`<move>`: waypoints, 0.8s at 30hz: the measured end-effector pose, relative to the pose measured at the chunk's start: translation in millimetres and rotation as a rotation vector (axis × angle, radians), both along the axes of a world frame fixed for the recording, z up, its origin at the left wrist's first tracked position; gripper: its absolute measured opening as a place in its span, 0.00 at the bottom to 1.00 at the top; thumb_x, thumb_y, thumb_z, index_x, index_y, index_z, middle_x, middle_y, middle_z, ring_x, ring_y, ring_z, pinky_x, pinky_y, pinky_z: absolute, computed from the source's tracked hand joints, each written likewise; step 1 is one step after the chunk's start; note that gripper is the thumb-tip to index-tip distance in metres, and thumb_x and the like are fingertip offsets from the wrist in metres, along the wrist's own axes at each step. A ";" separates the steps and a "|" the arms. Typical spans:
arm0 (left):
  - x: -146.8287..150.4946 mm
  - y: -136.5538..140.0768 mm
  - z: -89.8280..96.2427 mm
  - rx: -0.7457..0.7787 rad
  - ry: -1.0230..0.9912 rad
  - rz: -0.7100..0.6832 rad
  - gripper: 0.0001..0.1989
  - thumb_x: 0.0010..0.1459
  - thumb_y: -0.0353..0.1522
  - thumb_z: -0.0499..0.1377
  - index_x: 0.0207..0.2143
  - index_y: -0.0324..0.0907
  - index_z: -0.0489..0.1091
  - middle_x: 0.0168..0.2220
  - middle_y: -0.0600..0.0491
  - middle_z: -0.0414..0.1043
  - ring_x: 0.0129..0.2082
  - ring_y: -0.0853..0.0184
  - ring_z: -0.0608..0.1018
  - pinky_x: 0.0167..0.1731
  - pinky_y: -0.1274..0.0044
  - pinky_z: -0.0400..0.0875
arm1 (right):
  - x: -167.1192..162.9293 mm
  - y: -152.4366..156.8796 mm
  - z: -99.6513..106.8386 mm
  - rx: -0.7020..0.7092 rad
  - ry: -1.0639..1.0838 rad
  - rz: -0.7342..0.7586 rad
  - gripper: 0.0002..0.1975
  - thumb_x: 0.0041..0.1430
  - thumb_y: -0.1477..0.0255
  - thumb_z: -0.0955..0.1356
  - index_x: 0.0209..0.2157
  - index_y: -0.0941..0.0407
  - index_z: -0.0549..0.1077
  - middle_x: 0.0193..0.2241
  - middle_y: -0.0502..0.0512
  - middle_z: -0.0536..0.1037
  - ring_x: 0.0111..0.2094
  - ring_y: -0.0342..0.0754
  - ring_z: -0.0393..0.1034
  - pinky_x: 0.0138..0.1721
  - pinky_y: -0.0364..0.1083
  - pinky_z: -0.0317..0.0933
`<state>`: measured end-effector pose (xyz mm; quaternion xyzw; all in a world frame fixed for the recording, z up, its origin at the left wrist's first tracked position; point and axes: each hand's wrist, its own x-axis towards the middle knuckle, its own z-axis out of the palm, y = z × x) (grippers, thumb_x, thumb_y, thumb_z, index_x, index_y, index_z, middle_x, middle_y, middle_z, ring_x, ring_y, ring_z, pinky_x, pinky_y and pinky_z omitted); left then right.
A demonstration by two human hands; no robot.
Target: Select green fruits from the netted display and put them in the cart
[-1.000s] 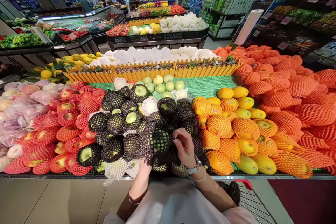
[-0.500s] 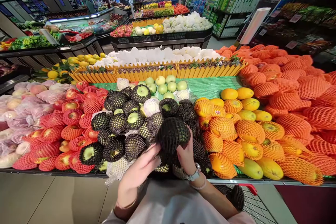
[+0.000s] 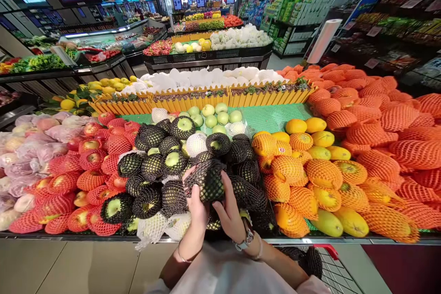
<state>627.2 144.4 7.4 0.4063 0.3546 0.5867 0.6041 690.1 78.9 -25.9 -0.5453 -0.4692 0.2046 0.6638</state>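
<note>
Both hands hold a green apple in a black foam net [image 3: 210, 184] above the near part of the fruit display. My left hand [image 3: 197, 204] is closed around its left side, thumb in front. At its right side, my right hand [image 3: 229, 206] presses with fingers and thumb; a watch [image 3: 247, 235] sits on that wrist. Beneath and beside the hands lie several more green apples in black nets [image 3: 174, 161]. Unwrapped green apples [image 3: 217, 119] rest farther back on the green mat. Crumpled white foam nets [image 3: 151, 229] lie at the near edge, left of my left hand.
Red-netted apples [image 3: 93, 158] are piled to the left. Orange-netted papayas [image 3: 325, 174] lie to the right, with larger red-netted fruit [image 3: 409, 154] beyond. A yellow planter fence [image 3: 193, 101] crosses the back. Below the right edge stands a shopping cart [image 3: 332, 268] holding black-netted items.
My left hand has moved from loosely beside the apple to a grip on its left side. The apple has shifted left and slightly down, and turned in the hands. The view has shifted slightly.
</note>
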 end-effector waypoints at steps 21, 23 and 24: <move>-9.8 8.3 2.9 -0.499 -0.390 -0.087 0.20 0.51 0.48 0.64 0.41 0.45 0.78 0.44 0.52 0.80 0.48 0.60 0.80 0.45 0.73 0.78 | 14.9 15.0 51.0 0.293 -0.366 -0.026 0.07 0.62 0.77 0.65 0.36 0.49 0.68 0.29 0.49 0.71 0.33 0.49 0.67 0.38 0.51 0.65; -9.4 5.8 1.7 -0.495 -0.380 -0.078 0.19 0.51 0.48 0.64 0.39 0.46 0.77 0.42 0.52 0.81 0.49 0.60 0.80 0.47 0.73 0.77 | 11.6 18.0 50.7 0.249 -0.360 -0.167 0.06 0.62 0.77 0.66 0.36 0.50 0.68 0.34 0.52 0.71 0.41 0.51 0.68 0.43 0.54 0.65; -9.3 4.9 1.4 -0.492 -0.376 -0.068 0.18 0.52 0.48 0.64 0.38 0.46 0.77 0.42 0.53 0.81 0.49 0.60 0.80 0.48 0.73 0.77 | 10.2 20.3 49.3 0.209 -0.344 -0.226 0.05 0.62 0.75 0.66 0.37 0.50 0.68 0.40 0.54 0.72 0.47 0.54 0.68 0.48 0.57 0.64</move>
